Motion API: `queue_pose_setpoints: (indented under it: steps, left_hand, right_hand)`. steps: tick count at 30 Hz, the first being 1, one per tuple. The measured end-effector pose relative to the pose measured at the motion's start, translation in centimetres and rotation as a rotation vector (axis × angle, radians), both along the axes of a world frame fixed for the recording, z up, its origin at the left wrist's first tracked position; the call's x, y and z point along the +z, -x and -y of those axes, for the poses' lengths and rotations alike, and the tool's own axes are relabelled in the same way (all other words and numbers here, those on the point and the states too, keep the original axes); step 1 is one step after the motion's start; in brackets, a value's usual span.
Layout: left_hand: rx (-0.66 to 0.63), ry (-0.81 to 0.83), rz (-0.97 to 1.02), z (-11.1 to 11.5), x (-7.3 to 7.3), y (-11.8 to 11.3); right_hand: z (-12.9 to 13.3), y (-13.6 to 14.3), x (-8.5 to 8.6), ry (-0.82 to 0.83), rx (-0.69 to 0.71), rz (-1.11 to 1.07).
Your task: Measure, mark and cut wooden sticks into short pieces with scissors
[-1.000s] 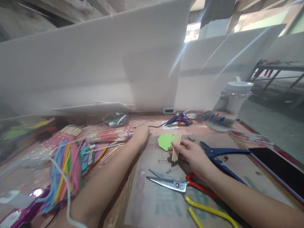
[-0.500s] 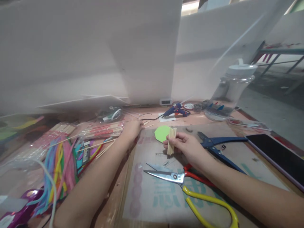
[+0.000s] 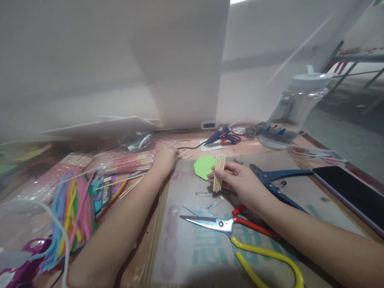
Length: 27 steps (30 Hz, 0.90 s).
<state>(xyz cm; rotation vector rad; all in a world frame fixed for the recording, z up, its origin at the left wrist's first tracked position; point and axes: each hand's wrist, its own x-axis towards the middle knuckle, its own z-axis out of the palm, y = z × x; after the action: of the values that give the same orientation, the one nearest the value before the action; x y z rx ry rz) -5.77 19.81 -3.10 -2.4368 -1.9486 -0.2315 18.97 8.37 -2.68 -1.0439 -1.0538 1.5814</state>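
Observation:
Upright in my right hand (image 3: 235,178) is a small bundle of short wooden sticks (image 3: 219,174), pinched between thumb and fingers. Just behind it a green paper octagon (image 3: 204,166) lies on the cardboard sheet (image 3: 180,248). My left hand (image 3: 167,160) reaches to the far left edge of the cardboard, its fingers closed by a few short stick pieces (image 3: 186,153); what they grip is too small to make out. Open scissors (image 3: 220,225) with one red and one yellow handle lie below my right hand. Blue-handled pliers (image 3: 271,182) rest beside my right wrist.
A blue glue gun (image 3: 219,136) stands on white paper at the back. A water jug (image 3: 292,112) is at the back right, a phone (image 3: 351,192) at the right edge. Coloured pipe cleaners (image 3: 73,216) and bagged sticks (image 3: 127,162) crowd the left.
The view has tilted slightly. My right hand still holds the stick bundle, raised slightly and shifted a little right. My left hand stays by the small stick pieces.

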Motion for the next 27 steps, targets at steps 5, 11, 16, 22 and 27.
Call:
queue_pose_setpoints:
  steps: [5,11,16,22,27]
  left_hand:
    - [0.005,0.057,-0.007,0.1,0.8,0.2]
    - [-0.007,0.098,-0.054,0.4,0.9,-0.1]
    - [-0.003,0.082,-0.115,0.2,0.1,-0.6]
    - [0.003,0.120,-0.162,-0.7,-0.6,-0.5]
    - [0.015,0.100,-0.208,0.0,-0.7,-1.1]
  right_hand:
    - [0.2,0.1,0.0,0.022,0.006,0.008]
    - [0.3,0.4,-0.8,0.002,0.030,0.041]
    - [0.3,0.6,-0.9,0.023,0.042,0.006]
    - [0.3,0.5,-1.2,0.003,0.037,0.021]
    - [0.0,0.4,-1.7,-0.010,0.046,0.024]
